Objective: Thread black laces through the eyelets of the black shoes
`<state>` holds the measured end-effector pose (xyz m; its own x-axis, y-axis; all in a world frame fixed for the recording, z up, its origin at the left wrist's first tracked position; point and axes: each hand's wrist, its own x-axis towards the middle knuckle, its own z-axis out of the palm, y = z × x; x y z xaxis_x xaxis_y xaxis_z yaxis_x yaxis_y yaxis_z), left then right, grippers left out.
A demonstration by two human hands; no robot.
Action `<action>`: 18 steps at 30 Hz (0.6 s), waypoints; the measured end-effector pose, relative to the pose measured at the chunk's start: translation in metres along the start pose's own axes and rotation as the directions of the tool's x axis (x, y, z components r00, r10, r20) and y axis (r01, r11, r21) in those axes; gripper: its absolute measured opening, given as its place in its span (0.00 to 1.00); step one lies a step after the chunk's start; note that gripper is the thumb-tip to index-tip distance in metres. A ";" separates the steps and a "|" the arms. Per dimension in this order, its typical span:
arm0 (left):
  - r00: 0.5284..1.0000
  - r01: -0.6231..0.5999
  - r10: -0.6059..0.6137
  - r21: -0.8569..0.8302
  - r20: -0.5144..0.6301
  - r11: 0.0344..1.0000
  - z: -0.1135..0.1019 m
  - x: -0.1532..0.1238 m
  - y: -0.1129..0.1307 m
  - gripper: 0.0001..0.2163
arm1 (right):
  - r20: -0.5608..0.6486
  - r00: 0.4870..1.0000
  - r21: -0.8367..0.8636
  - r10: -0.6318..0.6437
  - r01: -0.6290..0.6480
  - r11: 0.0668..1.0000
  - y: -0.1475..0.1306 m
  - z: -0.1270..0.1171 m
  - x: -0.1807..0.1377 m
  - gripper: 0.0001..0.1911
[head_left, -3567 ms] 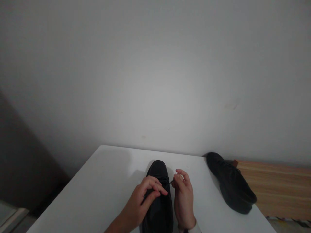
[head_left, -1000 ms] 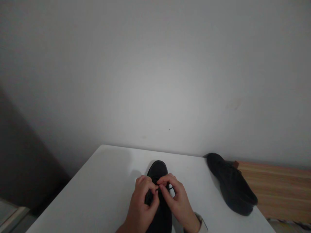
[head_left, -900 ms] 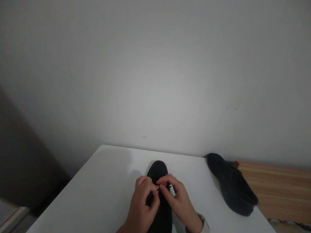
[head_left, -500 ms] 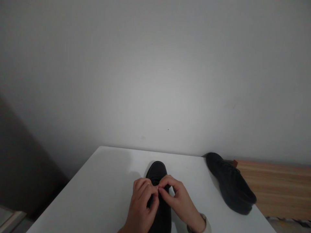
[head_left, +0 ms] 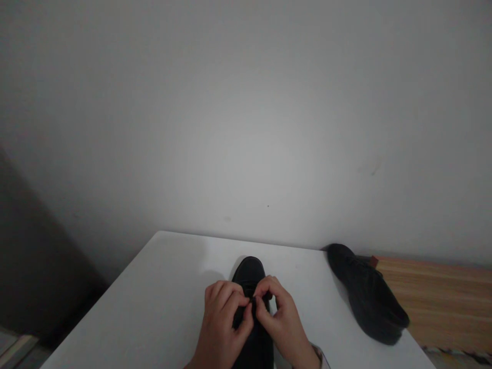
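Note:
A black lace-up shoe (head_left: 248,267) points toward the wall on the white table, its toe showing beyond my hands. Over its lacing, my left hand (head_left: 225,318) is closed in a pinch from the left. My right hand (head_left: 280,318) pinches from the right, thumb and forefinger bent together. The fingertips of both hands nearly meet above the shoe's tongue, on a thin dark shoelace (head_left: 251,299) that barely shows between them. Both hands cover much of the shoe's middle, and its heel runs out of view at the bottom.
A second black shoe (head_left: 365,294) rests at the right edge of the white table (head_left: 154,307). Beyond that edge is a wood-grain panel (head_left: 438,302). A plain grey wall (head_left: 246,128) rises behind the table. A pale-edged object (head_left: 19,351) is at the lower left.
The fingertips have drawn slightly apart over the lacing, my left hand shifting a little left. My right hand keeps its pinch. Both shoes appear slightly shifted as the view moves.

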<state>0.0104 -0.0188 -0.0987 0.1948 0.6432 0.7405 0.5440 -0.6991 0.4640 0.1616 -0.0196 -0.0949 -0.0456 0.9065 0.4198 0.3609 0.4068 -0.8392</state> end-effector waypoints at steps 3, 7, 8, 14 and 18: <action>0.999 -0.048 0.048 0.009 -0.015 0.999 -0.001 -0.001 -0.001 0.08 | -0.009 1.000 -0.003 -0.011 0.011 1.000 0.001 0.000 0.000 0.07; 0.997 -0.072 0.072 0.011 -0.008 0.997 -0.002 -0.002 -0.002 0.08 | -0.010 1.000 -0.009 -0.007 0.007 1.000 0.002 0.000 0.000 0.07; 0.997 -0.075 0.075 0.010 -0.005 0.997 -0.002 -0.002 -0.003 0.08 | -0.011 1.000 -0.012 -0.004 0.004 1.000 0.003 0.001 0.000 0.07; 0.998 -0.054 0.055 -0.060 0.020 0.997 -0.003 -0.001 -0.004 0.09 | -0.050 0.999 -0.044 -0.008 0.006 0.999 0.005 0.001 0.000 0.08; 0.997 -0.011 0.023 -0.150 0.079 0.989 -0.005 -0.001 -0.002 0.09 | -0.070 0.998 -0.046 0.011 -0.014 0.999 0.004 0.000 0.000 0.08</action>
<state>0.0048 -0.0191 -0.0979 0.2713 0.6493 0.7105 0.4129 -0.7454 0.5234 0.1630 -0.0183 -0.0987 0.0234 0.9007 0.4337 0.4036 0.3884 -0.8284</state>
